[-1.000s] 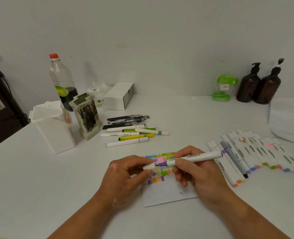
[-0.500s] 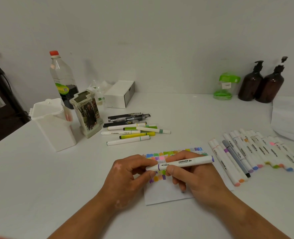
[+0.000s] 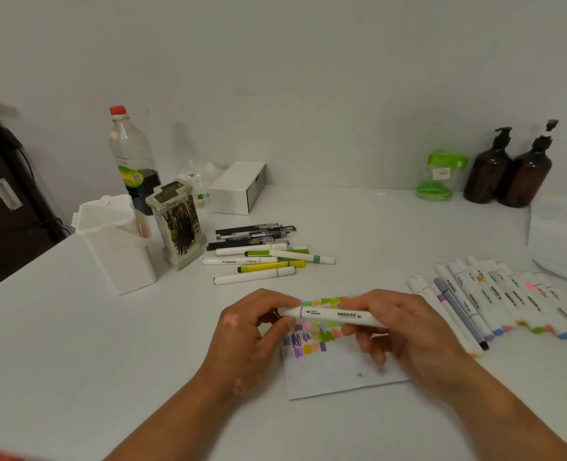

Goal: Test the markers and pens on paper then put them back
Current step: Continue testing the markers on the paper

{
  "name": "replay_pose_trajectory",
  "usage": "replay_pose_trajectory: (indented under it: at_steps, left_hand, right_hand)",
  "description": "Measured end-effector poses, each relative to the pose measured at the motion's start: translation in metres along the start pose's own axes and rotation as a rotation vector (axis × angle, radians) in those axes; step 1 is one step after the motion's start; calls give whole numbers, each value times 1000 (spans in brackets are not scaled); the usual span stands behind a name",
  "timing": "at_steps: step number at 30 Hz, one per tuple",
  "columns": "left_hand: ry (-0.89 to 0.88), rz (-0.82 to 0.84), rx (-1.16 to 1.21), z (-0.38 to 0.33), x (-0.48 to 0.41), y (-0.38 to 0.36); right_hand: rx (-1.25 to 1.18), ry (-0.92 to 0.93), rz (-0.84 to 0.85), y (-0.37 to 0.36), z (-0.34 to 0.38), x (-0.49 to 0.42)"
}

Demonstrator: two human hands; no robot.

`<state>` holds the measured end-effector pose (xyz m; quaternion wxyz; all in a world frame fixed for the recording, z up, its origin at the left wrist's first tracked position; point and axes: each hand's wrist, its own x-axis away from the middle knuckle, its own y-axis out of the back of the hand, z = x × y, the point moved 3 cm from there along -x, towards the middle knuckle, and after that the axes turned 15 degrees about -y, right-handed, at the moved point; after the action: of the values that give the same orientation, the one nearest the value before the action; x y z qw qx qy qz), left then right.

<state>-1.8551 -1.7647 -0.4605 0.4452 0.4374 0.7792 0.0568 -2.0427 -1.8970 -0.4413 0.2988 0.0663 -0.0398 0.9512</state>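
Observation:
I hold a white marker (image 3: 332, 316) level above the paper (image 3: 335, 371), which carries several coloured test swatches. My left hand (image 3: 252, 327) pinches the marker's capped left end. My right hand (image 3: 405, 331) grips its right part. A row of several white markers (image 3: 495, 301) lies on the table to the right of the paper. Behind the paper lies a loose pile of pens and markers (image 3: 258, 251), black ones at the back, white and yellow-green ones in front.
A white holder (image 3: 115, 244) and a patterned pen pot (image 3: 177, 224) stand at the left, a bottle (image 3: 130, 158) and white box (image 3: 238, 188) behind them. Two brown pump bottles (image 3: 508, 168) and a green jar (image 3: 438, 174) stand by the wall. White folded material (image 3: 561, 234) lies far right.
The marker's purple tip was bare a second ago; the cap is now on it. Both hands with the marker have shifted slightly left and lower over the paper.

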Motion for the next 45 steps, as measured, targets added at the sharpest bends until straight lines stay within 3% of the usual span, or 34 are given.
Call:
replay_pose_trajectory:
  at_steps: [5, 10, 13, 15, 18, 20, 29, 34, 39, 45]
  left_hand:
    - [-42, 32, -68, -3, -1, -2]
    - [-70, 46, -124, -5, 2, -2]
    - [27, 261, -278, 4, 6, -10]
    - [-16, 429, -410, 8, 9, -18]
    - [-53, 508, -477, 10, 9, -22]
    - [-48, 511, -480, 12, 9, -21]
    - [1, 480, -440, 21, 21, -5]
    - [13, 449, -406, 24, 20, -6]
    - [31, 428, -404, 25, 19, -6]
    - [5, 419, -389, 22, 17, -7]
  right_hand:
    - [332, -166, -47, 5, 3, 4]
    - [701, -145, -134, -9, 10, 7]
    - [740, -127, -328, 3, 14, 13]
    - [814, -132, -546, 24, 15, 18]
    - [1102, -208, -819, 58, 14, 26]
    - [1210, -264, -867, 73, 8, 26]
    - [1390, -300, -906, 73, -3, 16]
    - [1279, -153, -730, 37, 21, -33]
    - [1327, -85, -537, 8, 30, -108]
    - [1333, -75, -504, 1, 17, -156]
